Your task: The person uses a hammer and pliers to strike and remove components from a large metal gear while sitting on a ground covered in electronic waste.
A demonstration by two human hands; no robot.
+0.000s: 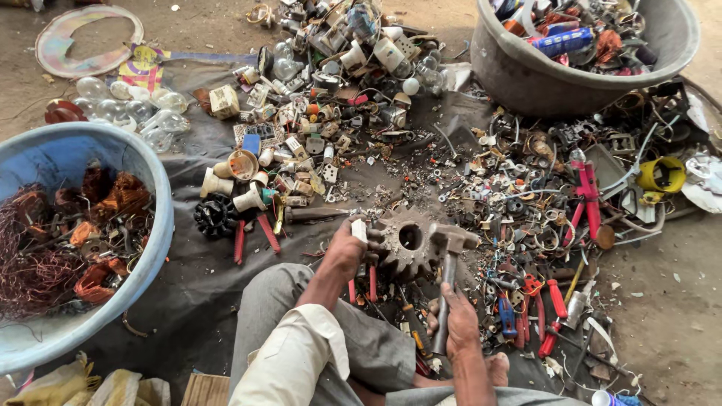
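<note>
Dusty ground under a dark sheet (195,278) strewn with scrap surrounds me. My left hand (344,248) is pinching a small white part (359,230) against the rim of a rusty gear (408,239) just to its right, while my right hand (456,322) is clenched low on a hammer (448,259) whose head hovers beside the gear. I judge short, square taps safest, with my left fingers clear of the strike.

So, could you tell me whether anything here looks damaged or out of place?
Yes: broken sockets and switch parts lie scattered loose over the dark sheet. The left hand holds a small white piece on the rusty gear, which serves as an anvil; the right hand grips a hammer.
</note>
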